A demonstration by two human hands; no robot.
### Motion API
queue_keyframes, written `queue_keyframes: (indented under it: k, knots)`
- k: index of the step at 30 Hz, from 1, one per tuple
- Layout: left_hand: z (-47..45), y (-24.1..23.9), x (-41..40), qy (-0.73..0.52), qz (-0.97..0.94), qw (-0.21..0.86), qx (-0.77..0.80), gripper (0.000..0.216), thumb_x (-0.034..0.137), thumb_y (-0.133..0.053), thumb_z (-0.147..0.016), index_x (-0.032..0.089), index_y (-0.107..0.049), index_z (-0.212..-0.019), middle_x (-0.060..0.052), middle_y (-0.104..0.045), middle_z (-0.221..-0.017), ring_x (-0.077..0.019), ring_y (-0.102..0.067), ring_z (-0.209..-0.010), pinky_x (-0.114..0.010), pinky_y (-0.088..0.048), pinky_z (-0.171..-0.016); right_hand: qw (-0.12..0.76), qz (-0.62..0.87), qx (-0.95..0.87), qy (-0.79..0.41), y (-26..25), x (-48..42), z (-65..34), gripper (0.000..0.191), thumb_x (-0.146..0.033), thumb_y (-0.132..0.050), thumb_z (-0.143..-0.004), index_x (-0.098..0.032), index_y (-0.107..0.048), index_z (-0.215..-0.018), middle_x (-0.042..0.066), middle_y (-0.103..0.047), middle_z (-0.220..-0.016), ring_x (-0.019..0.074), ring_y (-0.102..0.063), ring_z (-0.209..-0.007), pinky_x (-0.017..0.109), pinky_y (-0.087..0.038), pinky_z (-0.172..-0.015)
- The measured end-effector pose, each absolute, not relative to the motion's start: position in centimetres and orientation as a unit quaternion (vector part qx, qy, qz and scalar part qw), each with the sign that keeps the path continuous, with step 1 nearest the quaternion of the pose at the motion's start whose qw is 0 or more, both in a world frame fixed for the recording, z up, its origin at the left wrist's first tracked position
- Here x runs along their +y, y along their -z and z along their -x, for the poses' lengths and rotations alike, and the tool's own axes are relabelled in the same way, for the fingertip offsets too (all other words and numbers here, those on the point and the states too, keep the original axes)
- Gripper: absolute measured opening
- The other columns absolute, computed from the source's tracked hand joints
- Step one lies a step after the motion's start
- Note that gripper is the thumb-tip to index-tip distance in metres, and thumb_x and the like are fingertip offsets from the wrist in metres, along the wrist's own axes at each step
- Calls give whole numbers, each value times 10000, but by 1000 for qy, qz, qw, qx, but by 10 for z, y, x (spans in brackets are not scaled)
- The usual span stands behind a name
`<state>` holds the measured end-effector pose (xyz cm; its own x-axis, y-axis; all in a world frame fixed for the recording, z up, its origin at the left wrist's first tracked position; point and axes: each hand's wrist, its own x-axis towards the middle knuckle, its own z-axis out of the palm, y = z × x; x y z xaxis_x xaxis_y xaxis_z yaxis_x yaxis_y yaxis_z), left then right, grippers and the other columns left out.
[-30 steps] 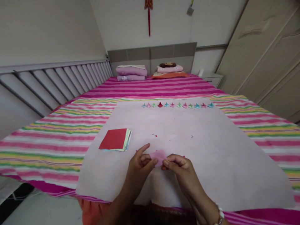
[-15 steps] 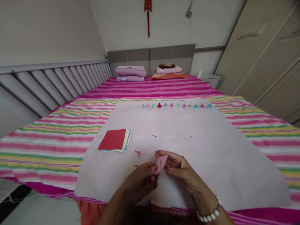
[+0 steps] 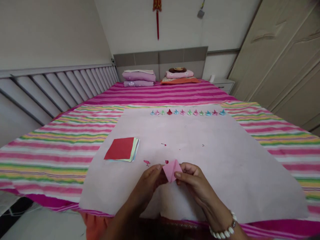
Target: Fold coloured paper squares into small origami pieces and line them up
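Between my hands is a small pink folded paper [image 3: 170, 170], now a diamond shape with a slit-like fold line down its middle. My right hand [image 3: 196, 180] pinches its right side, thumb on the front face and fingers behind. At the left corner, my left hand [image 3: 150, 181] grips the paper's edge; its fingertips are partly hidden behind it. Both hands are just above the large pale sheet [image 3: 225, 173]. To the left lies a stack of square coloured papers [image 3: 120, 149], red on top.
Along the sheet's far edge stands a row of several small folded paper figures [image 3: 169, 112] in blue, pink, green and red. Small printed marks, such as a pink bird [image 3: 146, 162], show on the sheet. Striped bedding [image 3: 60, 143] surrounds it; a railing [image 3: 62, 83] runs along the left.
The pink paper has turned from a narrow slanted shape to a wider diamond facing me. My left hand has shifted up and left to its corner; my right thumb now presses its front.
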<state>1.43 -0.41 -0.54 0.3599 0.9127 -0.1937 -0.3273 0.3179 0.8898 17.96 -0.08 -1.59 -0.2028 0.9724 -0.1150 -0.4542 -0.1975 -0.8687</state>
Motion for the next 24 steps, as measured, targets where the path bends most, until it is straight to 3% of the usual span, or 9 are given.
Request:
queue_keyframes:
  k: [3, 6, 9, 19, 24]
  knots:
    - [-11, -6, -3, -440, -466, 669, 377, 343, 417, -529, -876, 144, -706, -985, -69, -687, -834, -168, -597, -777, -301, -449, -762, 516, 373, -366, -679, 15, -2, -177, 197, -257, -822, -611, -146, -661, -584, -18, -616, -487, 87, -508, -464, 207, -378, -512]
    - [-7, -12, -3, -423, -517, 610, 427, 189, 327, -662, -783, 151, -731, -775, -15, -633, -669, -137, -540, -667, -251, -418, -650, 507, 374, -376, -679, 12, -4, -173, 212, -284, -827, -606, -148, -665, -591, -9, -631, -496, 91, -517, -458, 214, -388, -512]
    - [-6, -13, -3, -410, -531, 584, 457, 193, 300, -671, -761, 153, -714, -644, 9, -573, -572, -116, -488, -594, -230, -379, -579, 506, 382, -387, -669, 9, -5, -171, 211, -308, -824, -612, -151, -684, -614, 4, -651, -519, 99, -524, -461, 226, -401, -514]
    - [-5, -8, -3, -413, -512, 623, 423, 172, 249, -648, -778, 189, -763, -890, -17, -635, -649, -132, -525, -626, -248, -415, -603, 523, 370, -351, -682, 5, -10, -171, 127, -255, -802, -610, -180, -742, -693, 0, -661, -537, 101, -528, -437, 238, -410, -471]
    - [-2, -5, -3, -433, -490, 636, 411, 145, 206, -637, -771, 206, -764, -840, -15, -656, -674, -134, -549, -652, -257, -433, -641, 535, 347, -335, -694, 5, -10, -170, 94, -191, -781, -604, -206, -743, -688, -34, -619, -513, 98, -535, -412, 243, -424, -460]
